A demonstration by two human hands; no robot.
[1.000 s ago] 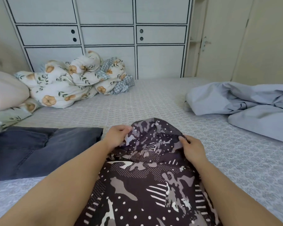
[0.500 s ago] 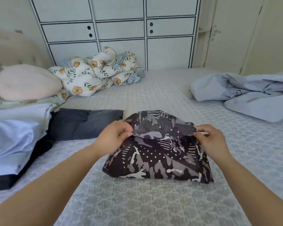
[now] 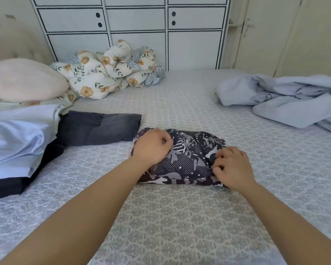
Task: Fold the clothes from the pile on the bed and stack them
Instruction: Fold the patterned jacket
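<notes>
Observation: dark patterned garment of thin printed cloth, black and grey with white dots and stripes [image 3: 185,161], lies near the middle of the bed [image 3: 180,217], already reduced to a compact, puffy bundle; fold looks nearly complete, not yet flattened or stacked; left hand [image 3: 151,148] on the bundle's left end, fingers curled and pinching a fold of the cloth; right hand [image 3: 232,167] at its near right corner, fingertips bent in and nipping the hem. Toward the bed's left edge: a folded dark grey denim piece [image 3: 97,127], squared off, just beside the bundle but apart; a pale blue smooth shirt-like garment [image 3: 17,138] resting over something dark, apparently a started stack. Toward the right edge: a crumpled heap of light blue-grey cloth [image 3: 287,96], unfolded, presumably the remaining pile; so judged roughly midway. At the far left corner: a floral quilted blanket [image 3: 107,73], bunched, and a rounded pale pink pillow [image 3: 25,79]. Bed cover: grey woven fabric, repeating medallion texture.
</notes>
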